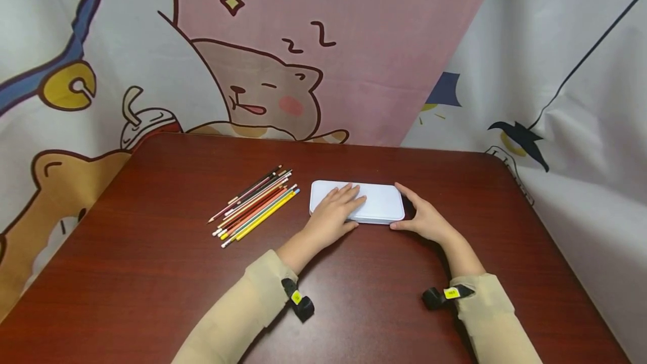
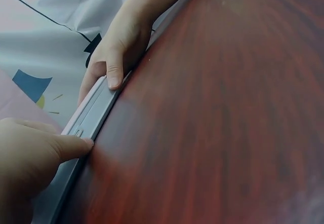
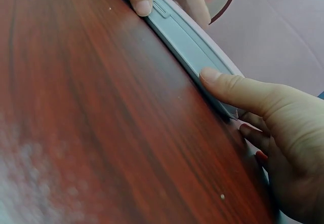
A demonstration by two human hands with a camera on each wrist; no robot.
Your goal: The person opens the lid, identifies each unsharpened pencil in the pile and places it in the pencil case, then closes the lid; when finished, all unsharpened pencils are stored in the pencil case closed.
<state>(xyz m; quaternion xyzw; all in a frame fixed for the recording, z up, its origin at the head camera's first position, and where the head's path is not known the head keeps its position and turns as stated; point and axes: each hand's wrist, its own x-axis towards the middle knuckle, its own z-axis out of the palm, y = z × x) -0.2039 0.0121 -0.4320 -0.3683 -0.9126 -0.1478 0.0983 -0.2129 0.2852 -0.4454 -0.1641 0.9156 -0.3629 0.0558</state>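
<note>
White case point(image 1: 379, 201), oblong with rounded corners, lying flat on the table point(image 1: 354, 296), right of the pencils point(image 1: 255, 208) and not touching them. Long sides run roughly left to right as seen from the head. Both wrist views show a grey side wall with a seam and a small tab point(image 2: 79, 132) on the near side.

Left hand point(image 1: 331, 215): on the case's left half. Fingers spread wide and nearly straight across the white top; thumb against the near side, its tip just beside the tab.

Right hand point(image 1: 428, 221): grips the case's right end. Thumb on the near side close to the corner, forefinger reaching to the far corner, end of the case held in the span between. Exact contact of the other fingers: cannot tell, partly hidden.

Pencils: loose bundle, roughly parallel, slanting from lower left to upper right. Colours noted: yellow, red, orange, black, white.

Beige sleeves point(image 1: 253, 296), a black camera point(image 1: 303, 309) at each wrist. Table: reddish brown, glossy, wood grain. Printed cloth point(image 1: 374, 60) behind, sleeping cartoon animal on pink.
</note>
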